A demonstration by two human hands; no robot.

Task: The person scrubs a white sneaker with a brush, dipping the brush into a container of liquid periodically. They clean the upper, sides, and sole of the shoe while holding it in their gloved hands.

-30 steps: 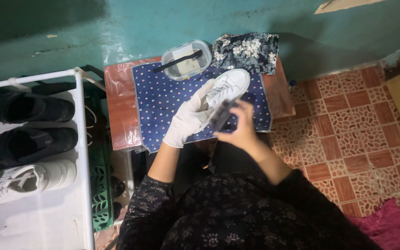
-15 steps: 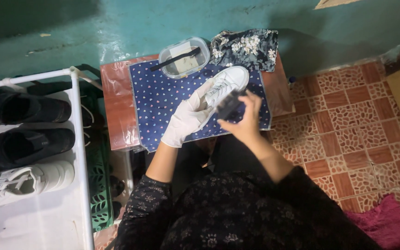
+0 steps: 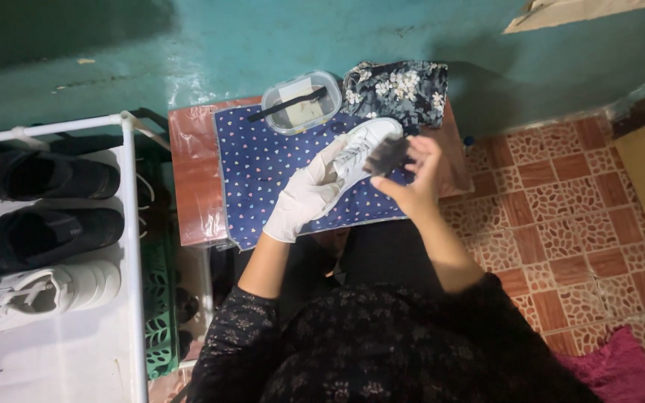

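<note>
Gloved left hand grips white sneaker over dotted blue cloth; bare right hand clamps dark brush against sneaker's side.

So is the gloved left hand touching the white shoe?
Touching. The head view shows the gloved left hand wrapped around the white shoe, its fingers overlapping the shoe's side with no gap.

Shoe on cloth, tub behind

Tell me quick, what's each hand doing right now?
Left hand, in a white glove: closed around the white shoe, holding it over the blue cloth.
Right hand, bare: closed on a dark brush, against the shoe.
</note>
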